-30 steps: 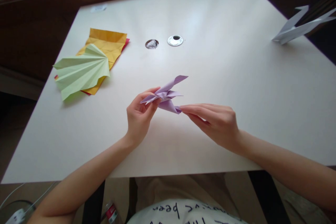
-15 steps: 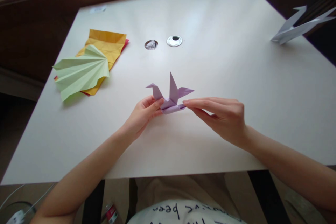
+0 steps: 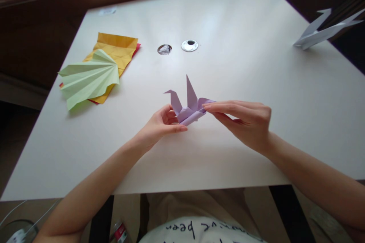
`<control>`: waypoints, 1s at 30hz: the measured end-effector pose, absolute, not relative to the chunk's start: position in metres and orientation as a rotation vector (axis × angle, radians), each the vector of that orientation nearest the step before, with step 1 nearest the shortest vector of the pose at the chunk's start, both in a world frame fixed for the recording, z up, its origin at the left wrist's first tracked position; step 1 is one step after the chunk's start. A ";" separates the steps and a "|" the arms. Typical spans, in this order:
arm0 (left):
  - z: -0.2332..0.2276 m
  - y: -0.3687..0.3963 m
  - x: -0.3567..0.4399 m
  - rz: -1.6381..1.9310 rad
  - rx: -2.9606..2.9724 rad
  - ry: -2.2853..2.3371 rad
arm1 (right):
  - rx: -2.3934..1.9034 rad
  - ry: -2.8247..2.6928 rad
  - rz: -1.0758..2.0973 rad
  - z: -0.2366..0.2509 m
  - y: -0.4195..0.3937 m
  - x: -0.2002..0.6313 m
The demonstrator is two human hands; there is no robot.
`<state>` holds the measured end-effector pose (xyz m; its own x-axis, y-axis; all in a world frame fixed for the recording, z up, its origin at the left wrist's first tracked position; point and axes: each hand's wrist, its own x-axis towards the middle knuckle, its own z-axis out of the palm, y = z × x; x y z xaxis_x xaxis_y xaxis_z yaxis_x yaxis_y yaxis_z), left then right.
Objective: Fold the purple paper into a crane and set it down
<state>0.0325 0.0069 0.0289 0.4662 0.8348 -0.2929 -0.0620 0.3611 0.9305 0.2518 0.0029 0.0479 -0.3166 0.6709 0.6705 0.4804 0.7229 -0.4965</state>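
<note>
A lilac origami crane [image 3: 187, 112] is held just above the near middle of the white table. Its bent head points left, one wing stands straight up, and the near wing curls downward. My left hand [image 3: 163, 123] is around the crane's lower left end, thumb in front along the near wing and the other fingers behind. Between its thumb and fingertips my right hand [image 3: 246, 121] pinches the crane at its right side, by the tail and the curled wing. The tail's tip is partly hidden by those fingers.
Pleated pale green paper [image 3: 92, 78] lies over creased yellow paper [image 3: 121, 47] with red beneath, on the left. A white origami crane [image 3: 323, 33] stands near the right edge. Two round table holes [image 3: 189, 45] are at the back, one with a metal-like rim.
The crane has tilted and turned, its right side rising. My left thumb has slid from the crane's neck base down to the near wing. My right fingers moved slightly up and right.
</note>
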 end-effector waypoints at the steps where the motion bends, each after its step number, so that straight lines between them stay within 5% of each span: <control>1: 0.029 0.007 0.033 0.693 1.041 0.917 | -0.869 -1.984 0.248 0.048 0.003 0.252; 13: 0.028 0.005 0.038 0.825 1.105 1.043 | -0.851 -1.975 0.291 0.045 0.006 0.252; 25: 0.025 -0.001 0.041 1.060 1.355 1.079 | -1.032 -1.762 0.878 0.050 0.004 0.249; 30: 0.028 -0.004 0.041 1.058 1.433 1.122 | -1.091 -1.821 0.843 0.050 0.006 0.246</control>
